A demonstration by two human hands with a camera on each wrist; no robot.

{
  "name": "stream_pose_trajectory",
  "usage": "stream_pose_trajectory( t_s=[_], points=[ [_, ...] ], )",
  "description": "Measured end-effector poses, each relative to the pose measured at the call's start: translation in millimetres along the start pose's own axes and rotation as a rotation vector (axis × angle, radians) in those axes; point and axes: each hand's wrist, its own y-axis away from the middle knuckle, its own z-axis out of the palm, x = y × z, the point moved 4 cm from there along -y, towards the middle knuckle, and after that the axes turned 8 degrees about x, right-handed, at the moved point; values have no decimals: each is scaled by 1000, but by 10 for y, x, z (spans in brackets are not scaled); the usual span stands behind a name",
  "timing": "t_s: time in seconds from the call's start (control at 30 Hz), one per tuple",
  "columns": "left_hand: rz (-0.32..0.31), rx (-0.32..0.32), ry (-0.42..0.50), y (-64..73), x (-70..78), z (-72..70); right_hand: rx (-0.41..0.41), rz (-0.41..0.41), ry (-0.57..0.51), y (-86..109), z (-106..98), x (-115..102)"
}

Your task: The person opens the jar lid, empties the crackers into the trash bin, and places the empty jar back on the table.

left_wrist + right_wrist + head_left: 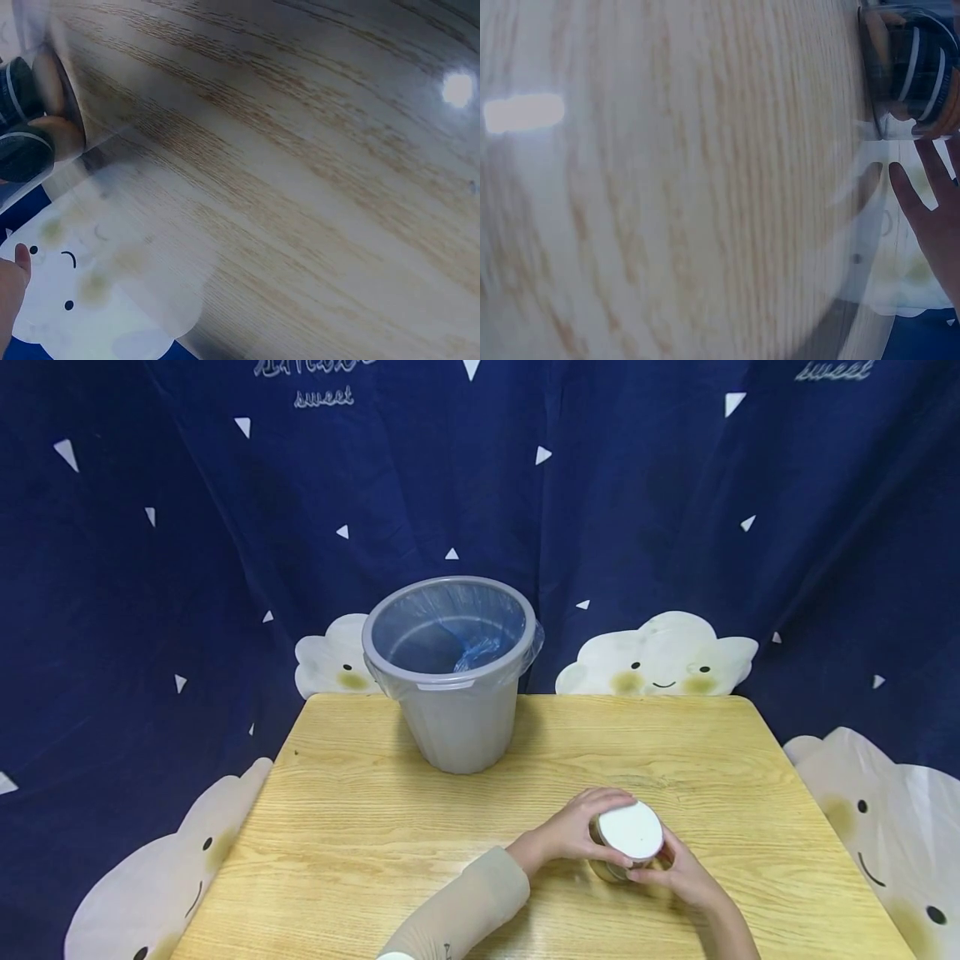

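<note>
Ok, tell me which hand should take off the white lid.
Left, probably: the left hand spans the white lid from far edge to near, while the right hand sits at the right side of the jar, seemingly better for steadying it.

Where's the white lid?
In the head view, the white lid is low, right of centre, atop the clear jar, between the left hand and the right hand.

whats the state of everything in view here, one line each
bin: upright on the table, open at the top
bin liner: fitted inside, overlapping the rim
jar: see-through, held
lid: on top of the jar, tightness unclear
dark striped things: inside the jar
left hand: gripping near the lid
right hand: gripping the opposite side
curtain: hanging behind the table
</note>
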Motion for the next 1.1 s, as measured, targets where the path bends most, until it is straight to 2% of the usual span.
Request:
stream_pose_trajectory(
  t_s=[0.2, 0.4, 0.67, 1.1],
  points=[
    [2, 22, -6, -2, 3, -3, -12, -24, 1, 6, -4, -1],
    [-36, 30, -13, 12, 17, -4, -2, -10, 22, 5, 7, -18],
    [-54, 61, -50, 33, 29, -3, -6, -53, 37, 16, 4, -38],
    [-77, 109, -179, 46, 89, -15, 8, 41, 20, 5, -3, -5]
  ],
)
